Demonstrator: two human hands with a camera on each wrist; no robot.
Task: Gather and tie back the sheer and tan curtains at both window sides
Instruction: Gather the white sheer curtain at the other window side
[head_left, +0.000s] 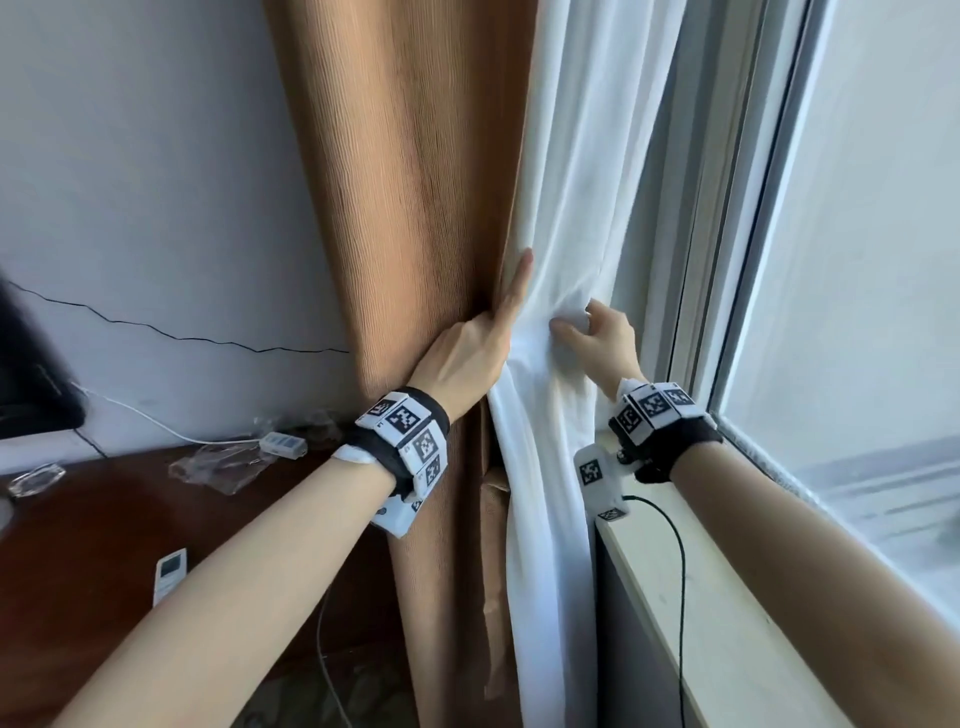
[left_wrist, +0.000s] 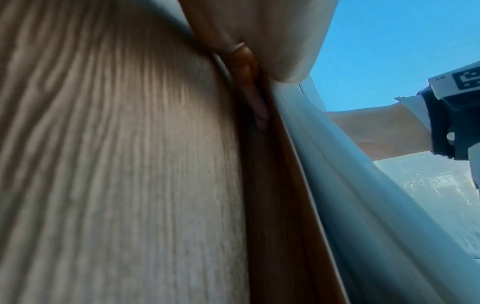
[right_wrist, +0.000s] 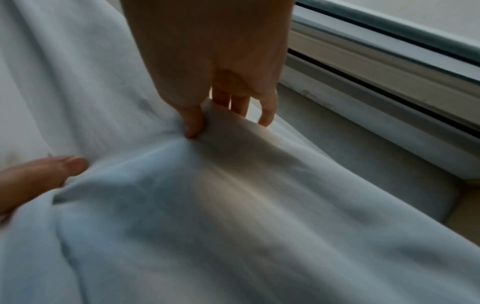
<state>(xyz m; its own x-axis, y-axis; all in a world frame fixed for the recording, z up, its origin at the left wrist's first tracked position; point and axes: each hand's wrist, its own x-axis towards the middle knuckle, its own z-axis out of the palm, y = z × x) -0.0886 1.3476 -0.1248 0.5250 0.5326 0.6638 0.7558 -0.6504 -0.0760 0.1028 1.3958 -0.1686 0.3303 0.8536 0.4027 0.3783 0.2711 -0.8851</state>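
Observation:
The tan curtain (head_left: 410, 208) hangs left of centre, with the white sheer curtain (head_left: 587, 182) beside it toward the window. My left hand (head_left: 498, 312) holds the tan curtain's right edge at the seam. Its thumb lies straight up along the seam and its fingers are tucked behind the fold. In the left wrist view a finger (left_wrist: 255, 102) shows between the tan curtain (left_wrist: 116, 164) and the sheer curtain (left_wrist: 376, 205). My right hand (head_left: 576, 325) pinches a bunch of sheer fabric just right of the left hand. The right wrist view shows the thumb (right_wrist: 192, 123) and fingers closed on the sheer curtain (right_wrist: 207, 205).
The window frame (head_left: 727, 260) and pale windowsill (head_left: 727, 649) are on the right, and a black cable (head_left: 680, 571) runs over the sill. A dark wooden desk (head_left: 78, 545) at lower left carries a remote (head_left: 170, 571), a power strip (head_left: 283, 444) and plastic wrap.

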